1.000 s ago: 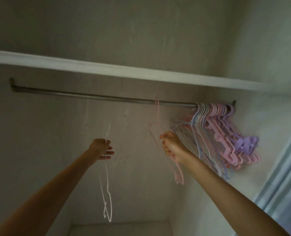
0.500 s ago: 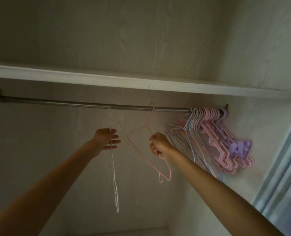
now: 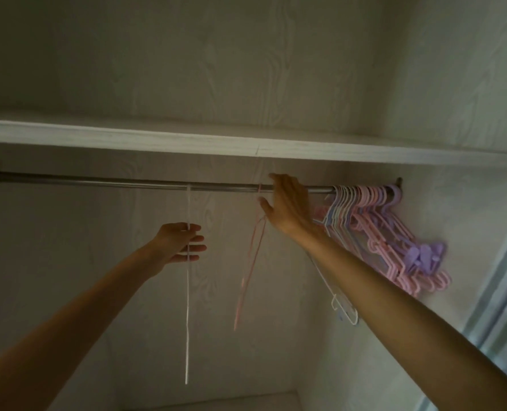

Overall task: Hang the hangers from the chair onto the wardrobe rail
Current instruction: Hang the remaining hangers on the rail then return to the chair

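Reaching up into the wardrobe, the person has both arms raised toward the rail (image 3: pixel 98 180), a metal bar running under the shelf (image 3: pixel 157 140). The left hand (image 3: pixel 178 243) pinches the wire of a white hanger (image 3: pixel 187 292) between thumb and fingertips, the other fingers lying straight; the hook of that hanger appears to sit over the rail already, so the pinch probably serves to steady it edge-on and stop it swinging. The right hand (image 3: pixel 287 203) is spread wide with straight fingers, grasping nothing, its fingertips at the rail just beside the hook of a pink hanger (image 3: pixel 253 253), which hangs from the rail and is seen nearly edge-on. That open palm faces the bare stretch of rail, likely placed either to let go cleanly or to slide the pink hanger along. At the far right end of the rail a crowded bundle of hangers (image 3: pixel 379 223), pink, purple, blue and white, is pushed tight against the side wall (image 3: pixel 453 84), which keeps the middle of the rail free for newcomers. Both fresh hangers sit well apart from that bundle, so closing the gap looks like the next concern. No chair is in view.
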A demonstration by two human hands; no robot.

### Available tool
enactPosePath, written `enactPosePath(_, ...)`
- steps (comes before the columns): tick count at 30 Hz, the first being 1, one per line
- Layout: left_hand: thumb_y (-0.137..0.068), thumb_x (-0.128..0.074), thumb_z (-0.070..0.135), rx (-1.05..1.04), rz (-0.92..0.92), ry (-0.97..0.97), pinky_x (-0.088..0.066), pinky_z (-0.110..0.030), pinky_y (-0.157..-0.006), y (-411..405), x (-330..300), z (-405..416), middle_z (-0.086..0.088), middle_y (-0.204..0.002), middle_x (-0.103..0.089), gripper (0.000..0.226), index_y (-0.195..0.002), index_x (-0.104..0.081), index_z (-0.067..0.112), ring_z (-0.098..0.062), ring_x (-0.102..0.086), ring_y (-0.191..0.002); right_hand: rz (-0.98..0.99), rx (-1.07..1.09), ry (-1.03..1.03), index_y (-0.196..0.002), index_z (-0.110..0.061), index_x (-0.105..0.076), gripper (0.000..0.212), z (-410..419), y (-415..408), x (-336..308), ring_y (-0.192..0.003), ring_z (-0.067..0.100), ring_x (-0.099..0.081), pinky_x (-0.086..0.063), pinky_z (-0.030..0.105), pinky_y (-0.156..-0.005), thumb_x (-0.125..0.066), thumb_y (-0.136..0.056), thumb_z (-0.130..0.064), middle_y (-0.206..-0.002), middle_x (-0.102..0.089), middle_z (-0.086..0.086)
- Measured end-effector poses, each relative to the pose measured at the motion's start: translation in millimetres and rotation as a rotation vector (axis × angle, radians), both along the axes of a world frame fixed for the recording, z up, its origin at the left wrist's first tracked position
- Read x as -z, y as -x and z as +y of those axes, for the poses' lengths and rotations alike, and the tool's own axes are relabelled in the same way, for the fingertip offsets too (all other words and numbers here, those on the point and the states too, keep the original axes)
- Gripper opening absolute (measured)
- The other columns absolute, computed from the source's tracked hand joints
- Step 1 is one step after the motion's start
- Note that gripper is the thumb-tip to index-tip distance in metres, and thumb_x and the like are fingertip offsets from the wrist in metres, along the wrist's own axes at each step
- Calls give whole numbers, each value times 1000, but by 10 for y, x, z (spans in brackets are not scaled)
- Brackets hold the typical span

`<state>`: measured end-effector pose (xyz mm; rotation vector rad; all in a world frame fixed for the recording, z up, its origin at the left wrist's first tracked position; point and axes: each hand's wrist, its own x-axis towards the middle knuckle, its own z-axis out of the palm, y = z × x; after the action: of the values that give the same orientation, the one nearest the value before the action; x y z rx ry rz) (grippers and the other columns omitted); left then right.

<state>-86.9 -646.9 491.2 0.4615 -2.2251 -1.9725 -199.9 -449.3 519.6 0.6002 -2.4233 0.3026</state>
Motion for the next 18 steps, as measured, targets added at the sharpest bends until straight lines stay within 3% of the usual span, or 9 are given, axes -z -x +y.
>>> enactPosePath(2, -98, -42, 8, -9, -5, 1, -48, -39, -86, 14, -13, -3, -20, -126, -57, 31, -127, -51, 0, -34, -58, -114, -70, -11, -145, -146, -12, -22, 62, -105, 155, -55, -139, 26, -25, -13, 44, -116, -40, -96, -43, -149, -31, 10)
enactPosePath(4, -99, -42, 8, -7, -14, 10, -48, -39, -86, 23, -7, -12, -20, -126, -57, 31, -127, -51, 0, -35, -58, -114, -117, -21, -186, -145, -13, -26, 57, -153, 270, -13, -138, 24, -27, -7, 44, -117, -39, -97, -42, -148, -35, 9)
enactPosePath(7, -99, -42, 8, 18, -23, 20, -48, -40, -87, 26, 2, -37, -20, -127, -57, 31, -127, -51, -1, -35, -58, -114, -3, -40, -137, -137, -16, -39, 43, -91, 360, 47, -129, 23, -40, -12, 40, -115, -43, -97, -32, -136, -49, 6)
enactPosePath(9, -98, -42, 8, 25, -32, 19, -47, -40, -87, 32, 11, -49, -21, -126, -57, 31, -126, -51, -1, -36, -57, -114, 48, -43, -135, -134, -17, -44, 40, 30, 396, 75, -130, 22, -39, -11, 39, -115, -47, -94, -24, -136, -49, 5)
enactPosePath(14, -98, -43, 8, 24, -44, 26, -48, -41, -88, 60, 35, -88, -20, -126, -58, 30, -126, -52, 1, -33, -59, -109, 77, 21, -83, -132, -15, -48, 53, 349, 475, 97, -136, 21, -31, -9, 42, -117, -48, -90, -46, -144, -41, 5)
enactPosePath(18, -99, -43, 12, 31, -76, 31, -49, -41, -87, 125, 34, -8, -17, -126, -59, 31, -126, -53, 2, -30, -61, -106, 115, 118, -121, -131, -15, -51, 45, 688, 595, 74, -136, 25, -30, -11, 42, -115, -48, -91, -37, -145, -40, 8)
